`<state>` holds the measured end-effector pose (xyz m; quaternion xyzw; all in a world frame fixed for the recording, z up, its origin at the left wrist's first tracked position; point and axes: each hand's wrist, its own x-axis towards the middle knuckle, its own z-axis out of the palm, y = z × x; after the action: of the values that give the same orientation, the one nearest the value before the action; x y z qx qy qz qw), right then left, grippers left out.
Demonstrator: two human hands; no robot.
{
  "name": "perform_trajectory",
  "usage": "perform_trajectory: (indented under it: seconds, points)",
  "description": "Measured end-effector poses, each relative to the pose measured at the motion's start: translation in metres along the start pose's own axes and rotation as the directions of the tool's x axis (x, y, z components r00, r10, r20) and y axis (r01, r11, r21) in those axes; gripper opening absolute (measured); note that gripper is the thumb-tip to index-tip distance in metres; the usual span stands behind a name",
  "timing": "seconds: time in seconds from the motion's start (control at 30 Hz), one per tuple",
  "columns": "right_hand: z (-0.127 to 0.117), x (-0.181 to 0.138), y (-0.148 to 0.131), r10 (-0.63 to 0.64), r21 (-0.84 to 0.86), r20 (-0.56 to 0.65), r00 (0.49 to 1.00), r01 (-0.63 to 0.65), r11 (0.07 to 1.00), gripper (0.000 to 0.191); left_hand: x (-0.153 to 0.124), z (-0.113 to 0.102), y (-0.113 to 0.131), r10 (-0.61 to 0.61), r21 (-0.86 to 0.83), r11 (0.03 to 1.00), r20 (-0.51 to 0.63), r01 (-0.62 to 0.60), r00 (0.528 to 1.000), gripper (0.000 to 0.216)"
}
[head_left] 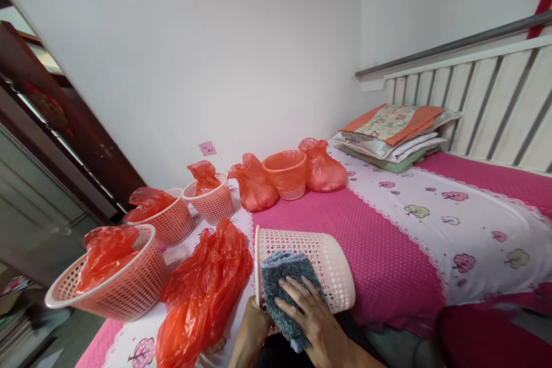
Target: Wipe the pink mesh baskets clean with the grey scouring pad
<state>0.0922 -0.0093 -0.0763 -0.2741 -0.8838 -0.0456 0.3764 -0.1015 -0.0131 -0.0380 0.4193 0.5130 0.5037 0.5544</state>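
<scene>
A pale pink plastic wastebasket [334, 267] with a perforated wall lies on its side in front of me, its mouth facing left. My left hand [257, 322] grips it at the lower part of the rim, with some fingers hidden inside the mouth. Against the upper side wall, my right hand [304, 313] presses a folded grey-green cloth [280, 276], fingers spread over the fabric. Left of the basket, a crumpled red plastic bag [204, 287] lies loose on the bedspread.
Several similar baskets with red bags, including a front-left basket [144, 282] and a lined basket [285, 169], stand on the pink bedspread [388, 253]. Two bulging red bags [325, 172] sit by the wall. Folded bedding [392, 132] is stacked near the radiator [487, 92].
</scene>
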Motion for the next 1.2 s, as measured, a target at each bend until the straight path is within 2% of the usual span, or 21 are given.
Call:
perform_trajectory:
  seconds: [0.1,0.23,0.4,0.53,0.7,0.8,0.93,1.03,1.2]
  points:
    - [-0.005,-0.016,0.007,0.005,-0.043,0.003,1.0,-0.005,0.999,0.081,-0.002,0.0,0.002,0.0,-0.023,1.0,0.082,0.002,0.997,0.045]
    - [-0.011,-0.043,0.019,0.023,-0.137,-0.042,0.999,-0.029,0.99,0.08,-0.007,0.0,0.01,-0.04,-0.08,0.996,0.101,0.049,0.994,0.05]
    - [-0.019,-0.071,0.035,0.124,-0.236,-0.135,0.983,-0.154,0.959,0.078,-0.012,0.001,0.018,-0.068,-0.007,0.998,0.035,0.068,0.997,0.047]
    - [-0.024,-0.08,0.048,0.232,-0.196,-0.184,0.955,-0.267,0.944,0.074,-0.013,0.0,0.018,-0.058,0.045,0.997,0.009,0.058,0.998,0.042]
    - [-0.02,-0.08,0.064,0.353,-0.06,-0.226,0.908,-0.375,0.925,0.073,-0.012,-0.001,0.016,-0.062,0.056,0.996,-0.014,0.063,0.998,0.041]
    - [-0.013,-0.078,0.076,0.446,0.034,-0.249,0.86,-0.452,0.891,0.074,-0.012,-0.002,0.014,-0.067,0.06,0.996,-0.016,0.068,0.998,0.046]
    - [-0.005,-0.07,0.095,0.523,0.137,-0.271,0.808,-0.505,0.852,0.067,-0.013,-0.003,0.01,-0.062,0.021,0.998,-0.002,0.062,0.998,0.05]
    - [-0.001,-0.06,0.105,0.523,0.144,-0.282,0.804,-0.503,0.852,0.065,-0.013,-0.004,0.005,-0.052,0.004,0.999,-0.002,0.052,0.999,0.053]
    - [0.004,-0.038,0.104,0.471,0.029,-0.301,0.829,-0.486,0.873,0.073,-0.01,-0.007,0.001,-0.047,0.01,0.999,0.007,0.047,0.999,0.052]
